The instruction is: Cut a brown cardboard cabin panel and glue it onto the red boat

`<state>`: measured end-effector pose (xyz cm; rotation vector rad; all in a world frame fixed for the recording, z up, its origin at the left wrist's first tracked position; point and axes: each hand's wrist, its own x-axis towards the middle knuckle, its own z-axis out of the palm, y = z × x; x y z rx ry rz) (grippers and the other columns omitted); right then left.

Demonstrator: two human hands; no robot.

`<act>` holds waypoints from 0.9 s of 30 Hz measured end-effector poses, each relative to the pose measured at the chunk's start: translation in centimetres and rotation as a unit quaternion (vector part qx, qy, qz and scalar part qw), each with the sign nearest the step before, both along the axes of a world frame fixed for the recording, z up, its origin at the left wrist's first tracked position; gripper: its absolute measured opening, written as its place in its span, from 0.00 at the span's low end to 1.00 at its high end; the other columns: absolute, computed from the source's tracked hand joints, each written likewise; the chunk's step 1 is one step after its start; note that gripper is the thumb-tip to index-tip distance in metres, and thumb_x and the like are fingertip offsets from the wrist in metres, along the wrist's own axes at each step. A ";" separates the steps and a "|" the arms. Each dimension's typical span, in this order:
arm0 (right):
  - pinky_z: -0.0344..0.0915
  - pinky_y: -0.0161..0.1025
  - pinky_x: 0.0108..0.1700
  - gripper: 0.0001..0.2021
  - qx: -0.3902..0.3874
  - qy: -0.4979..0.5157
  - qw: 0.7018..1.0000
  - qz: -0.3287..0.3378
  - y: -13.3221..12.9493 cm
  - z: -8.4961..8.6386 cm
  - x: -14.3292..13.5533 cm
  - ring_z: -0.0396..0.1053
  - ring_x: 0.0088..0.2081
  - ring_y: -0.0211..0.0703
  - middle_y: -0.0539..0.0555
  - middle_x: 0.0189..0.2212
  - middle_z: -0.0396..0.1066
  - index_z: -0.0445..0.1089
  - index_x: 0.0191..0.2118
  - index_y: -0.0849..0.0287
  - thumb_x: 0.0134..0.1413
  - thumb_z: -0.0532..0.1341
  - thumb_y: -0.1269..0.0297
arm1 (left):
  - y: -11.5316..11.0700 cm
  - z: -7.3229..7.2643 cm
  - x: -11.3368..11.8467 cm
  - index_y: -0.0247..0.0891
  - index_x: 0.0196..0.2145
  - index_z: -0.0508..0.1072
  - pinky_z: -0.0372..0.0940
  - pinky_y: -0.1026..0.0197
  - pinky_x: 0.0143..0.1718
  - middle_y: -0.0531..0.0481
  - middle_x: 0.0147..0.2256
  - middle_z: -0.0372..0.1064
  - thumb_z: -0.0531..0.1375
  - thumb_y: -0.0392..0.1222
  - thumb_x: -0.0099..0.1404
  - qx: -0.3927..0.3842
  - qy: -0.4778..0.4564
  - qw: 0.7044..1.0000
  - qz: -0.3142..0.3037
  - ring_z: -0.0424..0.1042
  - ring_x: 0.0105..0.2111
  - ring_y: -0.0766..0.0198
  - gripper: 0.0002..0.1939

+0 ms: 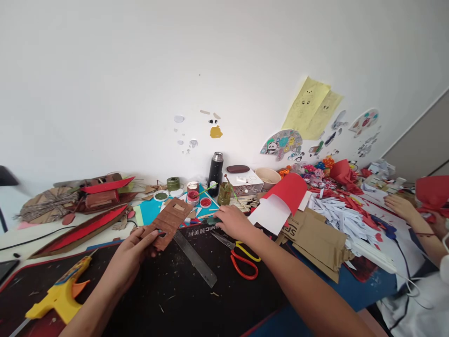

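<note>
My left hand (138, 248) grips a brown-painted cardboard piece (171, 220) with cut-out openings, held tilted above the mat. My right hand (233, 223) is closed, fingers curled over the far edge of the black mat (168, 299). A small dark green thing shows at its fingertips, and its kind is unclear. Just below this hand lie scissors (242, 262) with red and yellow handles. Between my hands a metal ruler (196, 260) rests on the mat. Beyond them stand open jars of red paint (192, 197) and green paint (161, 195).
A yellow glue gun (58, 297) lies at the left, near red-and-brown cardboard boats (84, 229). At the back stands a black thermos (215, 173). Cardboard sheets (319, 238) and white paper strips (333, 215) lie right, where another person's hand (400, 206) reaches in.
</note>
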<state>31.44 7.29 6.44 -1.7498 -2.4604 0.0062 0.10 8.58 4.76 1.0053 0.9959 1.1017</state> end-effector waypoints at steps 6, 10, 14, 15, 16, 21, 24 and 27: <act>0.62 0.48 0.54 0.10 -0.027 0.034 0.998 -0.043 0.2 -0.3 2.4 0.74 0.49 0.57 0.61 0.44 0.78 0.79 0.48 0.59 0.60 0.70 0.72 | -0.1 0.0 0.1 0.37 0.32 0.79 0.63 0.65 0.23 0.50 0.31 0.73 0.77 0.57 0.45 0.004 0.013 1.000 -0.007 0.66 0.26 0.65 0.24; 0.62 0.49 0.53 0.04 -0.024 0.130 0.990 -0.055 -0.7 0.1 2.1 0.74 0.48 0.56 0.61 0.42 0.78 0.79 0.42 0.60 0.63 0.67 0.71 | -0.3 0.0 0.2 0.37 0.34 0.80 0.62 0.64 0.23 0.49 0.30 0.74 0.76 0.57 0.48 -0.009 0.021 0.999 -0.024 0.67 0.25 0.64 0.23; 0.64 0.46 0.52 0.07 -0.019 0.287 0.956 -0.052 -1.3 -0.2 -0.6 0.73 0.49 0.52 0.58 0.45 0.78 0.78 0.43 0.56 0.68 0.64 0.61 | -0.3 -0.3 0.0 0.38 0.36 0.81 0.61 0.64 0.24 0.49 0.30 0.75 0.76 0.55 0.50 -0.021 0.015 0.999 -0.029 0.68 0.25 0.63 0.22; 0.65 0.45 0.50 0.09 -0.027 0.331 0.942 -0.049 -1.3 -0.5 -1.5 0.74 0.47 0.50 0.56 0.45 0.78 0.78 0.44 0.55 0.68 0.63 0.58 | -0.3 -0.4 0.0 0.38 0.37 0.81 0.62 0.63 0.24 0.49 0.30 0.75 0.76 0.55 0.50 -0.022 0.011 0.999 -0.027 0.69 0.25 0.63 0.22; 0.67 0.44 0.48 0.10 -0.038 0.375 0.925 -0.046 -1.2 -0.8 -2.4 0.75 0.44 0.49 0.55 0.44 0.79 0.77 0.45 0.54 0.68 0.63 0.55 | -0.2 -0.4 -0.1 0.38 0.38 0.81 0.63 0.63 0.25 0.48 0.31 0.76 0.76 0.55 0.50 -0.024 0.007 0.999 -0.025 0.70 0.26 0.62 0.22; 0.73 0.44 0.40 0.26 -0.119 0.562 0.818 -0.027 0.5 -2.5 -6.2 0.77 0.35 0.46 0.53 0.33 0.76 0.73 0.43 0.54 0.67 0.54 0.35 | 0.0 -0.5 -0.7 0.39 0.39 0.81 0.70 0.59 0.33 0.46 0.35 0.79 0.77 0.55 0.47 -0.037 -0.004 0.999 -0.005 0.76 0.31 0.57 0.25; 0.73 0.42 0.32 0.30 -0.149 0.631 0.761 -0.033 1.5 -3.2 -7.6 0.73 0.30 0.45 0.52 0.31 0.73 0.72 0.38 0.54 0.60 0.57 0.29 | 0.1 -0.5 -1.0 0.39 0.38 0.80 0.72 0.57 0.36 0.45 0.37 0.80 0.77 0.54 0.47 -0.051 0.001 0.999 -0.010 0.78 0.34 0.54 0.24; 0.69 0.38 0.27 0.28 -0.165 0.679 0.714 -0.047 1.8 -3.8 -8.5 0.70 0.29 0.43 0.51 0.31 0.72 0.73 0.35 0.55 0.52 0.66 0.30 | 0.1 -0.5 -1.0 0.40 0.40 0.80 0.72 0.58 0.36 0.45 0.38 0.81 0.76 0.55 0.49 -0.056 0.007 0.998 -0.021 0.78 0.35 0.54 0.25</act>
